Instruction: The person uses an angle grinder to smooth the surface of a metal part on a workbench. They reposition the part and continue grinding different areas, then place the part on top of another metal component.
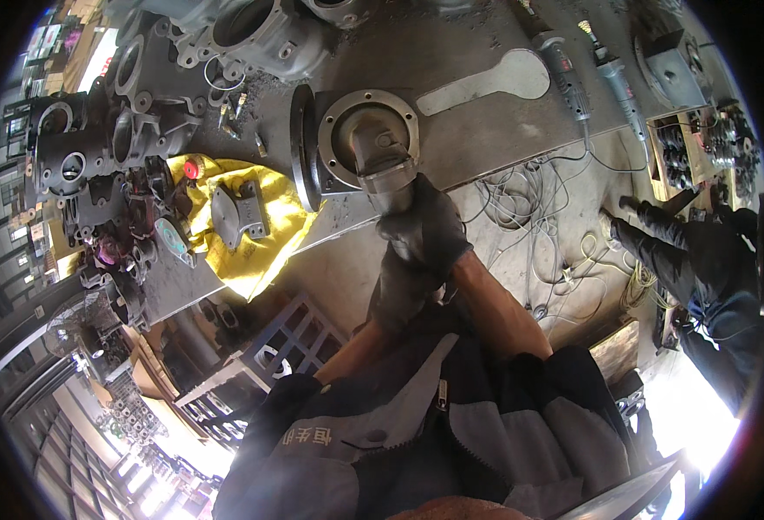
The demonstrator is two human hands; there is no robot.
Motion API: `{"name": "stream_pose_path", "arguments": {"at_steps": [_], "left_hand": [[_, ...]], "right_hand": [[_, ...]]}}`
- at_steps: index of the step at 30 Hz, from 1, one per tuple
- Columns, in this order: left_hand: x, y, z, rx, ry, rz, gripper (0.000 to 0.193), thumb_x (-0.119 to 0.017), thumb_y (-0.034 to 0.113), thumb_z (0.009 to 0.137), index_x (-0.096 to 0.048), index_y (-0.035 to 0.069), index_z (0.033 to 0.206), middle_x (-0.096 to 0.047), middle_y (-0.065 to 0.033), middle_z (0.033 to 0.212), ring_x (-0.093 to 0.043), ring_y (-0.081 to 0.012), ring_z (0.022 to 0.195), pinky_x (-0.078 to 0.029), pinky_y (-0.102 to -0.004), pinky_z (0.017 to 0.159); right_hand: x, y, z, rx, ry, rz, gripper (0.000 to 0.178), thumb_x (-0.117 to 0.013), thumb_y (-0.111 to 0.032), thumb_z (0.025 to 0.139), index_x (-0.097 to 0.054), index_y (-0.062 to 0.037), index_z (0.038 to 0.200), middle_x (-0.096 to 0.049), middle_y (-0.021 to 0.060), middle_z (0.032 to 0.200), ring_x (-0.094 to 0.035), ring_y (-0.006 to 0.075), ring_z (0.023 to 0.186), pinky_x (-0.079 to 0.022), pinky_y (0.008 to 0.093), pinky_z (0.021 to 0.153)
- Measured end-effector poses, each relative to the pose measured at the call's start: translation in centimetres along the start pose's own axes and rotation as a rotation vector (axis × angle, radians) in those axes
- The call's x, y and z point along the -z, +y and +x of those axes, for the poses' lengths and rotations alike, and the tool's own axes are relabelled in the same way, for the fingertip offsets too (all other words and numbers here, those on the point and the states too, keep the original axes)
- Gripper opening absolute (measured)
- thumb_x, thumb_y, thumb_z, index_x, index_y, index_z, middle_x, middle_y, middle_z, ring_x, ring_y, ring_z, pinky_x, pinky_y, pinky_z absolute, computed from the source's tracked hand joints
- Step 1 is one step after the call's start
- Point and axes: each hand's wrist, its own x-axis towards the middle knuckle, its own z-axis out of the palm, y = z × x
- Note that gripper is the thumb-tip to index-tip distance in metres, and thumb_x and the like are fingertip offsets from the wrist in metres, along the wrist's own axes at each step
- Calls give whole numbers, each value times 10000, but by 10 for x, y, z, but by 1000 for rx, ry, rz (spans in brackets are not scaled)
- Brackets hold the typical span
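A grey cast-metal elbow fitting (388, 178) points toward me over the near edge of the workbench. Its far end lies over a round flange with bolt holes (328, 144); whether the two are one piece I cannot tell. My right hand (438, 227), in a dark glove, is closed around the fitting's near end. Just below it, my left hand (399, 284), gloved too, is closed against the same end, its fingers partly hidden. A dark disc (304, 147) stands on edge left of the flange.
On the metal bench (477, 139) lie a paddle-shaped plate (495, 82) and two corded grinders (564, 78) (620, 91). Large castings (269, 43) crowd the far left. A yellow cloth (261, 260) bears a small metal part. Cables coil on the floor; a person (702, 269) stands at right.
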Motion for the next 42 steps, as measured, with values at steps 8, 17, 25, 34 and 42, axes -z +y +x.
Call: {"name": "stream_pose_path", "arguments": {"at_steps": [8,17,25,34,42], "left_hand": [[1,-1,3,22,23,-66,598,-782,27,746,-526,23,1287,-680,-61,1033,-656,-147,884,-552,-296,745],[-14,16,1,-14,-22,-117,464,-739,4,773,-534,18,1189,-680,-84,933,-657,-125,718,-510,-286,545],[-17,22,-7,-98,14,-21,442,-702,5,783,-525,12,1188,-676,-86,888,-663,-147,698,-516,-301,548],[-8,10,-3,14,13,-168,483,-730,-20,718,-563,31,1168,-677,-75,931,-656,-143,707,-540,-301,580],[-8,-10,8,-171,78,-4,554,-830,98,692,-556,11,1165,-692,-86,955,-677,-172,798,-564,-331,680]], "right_hand": [[-4,-1,-2,103,36,-134,673,-823,-255,667,-531,20,1208,-702,245,1020,-697,397,953,-560,438,821],[9,2,-4,18,40,183,648,-828,-286,656,-557,13,1163,-710,238,987,-697,408,945,-561,449,807],[9,2,-6,41,-31,155,604,-833,-229,668,-574,11,1158,-715,218,1025,-707,355,940,-553,417,830],[0,2,0,83,-28,100,593,-804,-139,647,-580,35,1168,-702,165,975,-668,256,887,-548,377,794],[4,-3,9,-66,-73,110,657,-822,-195,619,-559,69,1159,-714,228,1006,-708,346,933,-567,415,808]]}}
